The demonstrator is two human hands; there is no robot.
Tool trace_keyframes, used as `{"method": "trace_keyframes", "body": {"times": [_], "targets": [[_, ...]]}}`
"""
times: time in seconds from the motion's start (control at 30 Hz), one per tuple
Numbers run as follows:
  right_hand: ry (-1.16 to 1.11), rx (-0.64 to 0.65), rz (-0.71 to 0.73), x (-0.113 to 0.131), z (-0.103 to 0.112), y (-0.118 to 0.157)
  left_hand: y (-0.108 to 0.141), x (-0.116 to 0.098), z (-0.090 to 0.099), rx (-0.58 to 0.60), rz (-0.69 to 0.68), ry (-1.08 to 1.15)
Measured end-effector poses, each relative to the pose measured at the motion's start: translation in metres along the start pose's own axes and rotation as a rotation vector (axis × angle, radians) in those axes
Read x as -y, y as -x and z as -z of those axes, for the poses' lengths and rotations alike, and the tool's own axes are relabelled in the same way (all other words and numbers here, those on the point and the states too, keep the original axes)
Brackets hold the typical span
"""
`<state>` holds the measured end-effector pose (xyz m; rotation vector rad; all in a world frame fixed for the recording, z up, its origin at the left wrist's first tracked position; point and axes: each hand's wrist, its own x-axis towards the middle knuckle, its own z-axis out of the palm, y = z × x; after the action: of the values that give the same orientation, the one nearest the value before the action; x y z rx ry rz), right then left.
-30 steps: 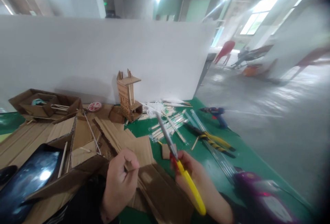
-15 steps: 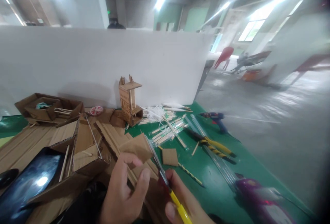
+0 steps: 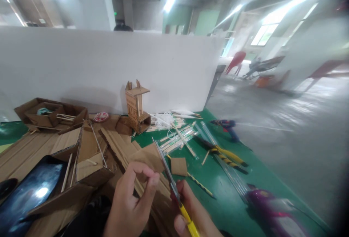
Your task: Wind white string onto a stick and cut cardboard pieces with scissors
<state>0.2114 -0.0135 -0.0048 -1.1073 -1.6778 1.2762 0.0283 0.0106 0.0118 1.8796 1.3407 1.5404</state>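
Observation:
My left hand (image 3: 133, 193) is closed on a small piece of brown cardboard (image 3: 148, 155), its thumb tip and forefinger close together at the near edge. In my right hand (image 3: 191, 208) is a pair of scissors (image 3: 167, 166) with yellow handles. The blades point up and away, lying along the right edge of the cardboard piece. Just right of the blades, a small cardboard square (image 3: 179, 166) rests on the green table over a black-and-yellow striped stick (image 3: 201, 185).
Pliers (image 3: 218, 153) and a purple tool (image 3: 268, 204) lie at right, a glue gun (image 3: 226, 125) beyond. Thin sticks (image 3: 178, 138) lie ahead, near a cardboard stand (image 3: 136, 107). On the left are cardboard boxes (image 3: 95, 173) and a phone (image 3: 35, 193). A white panel (image 3: 103, 66) stands behind.
My left thumb has moved up towards the forefinger. The scissor blades have shifted slightly left and up beside the cardboard piece, which has turned a little.

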Motion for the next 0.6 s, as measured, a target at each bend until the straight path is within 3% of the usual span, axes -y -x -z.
{"method": "trace_keyframes", "body": {"times": [0.13,0.5,0.6], "targets": [[0.030,0.011,0.034,0.0016,0.0005,-0.0010,-0.0010,-0.0033,-0.0003,-0.017,0.014,0.003],[0.106,-0.148,0.003,0.0035,-0.0012,0.0041,-0.0010,-0.0079,0.0030,0.007,0.037,-0.043],[0.130,-0.127,-0.026,0.0024,-0.0017,0.0057,-0.0022,-0.0103,0.0034,0.007,0.033,-0.040]]}}
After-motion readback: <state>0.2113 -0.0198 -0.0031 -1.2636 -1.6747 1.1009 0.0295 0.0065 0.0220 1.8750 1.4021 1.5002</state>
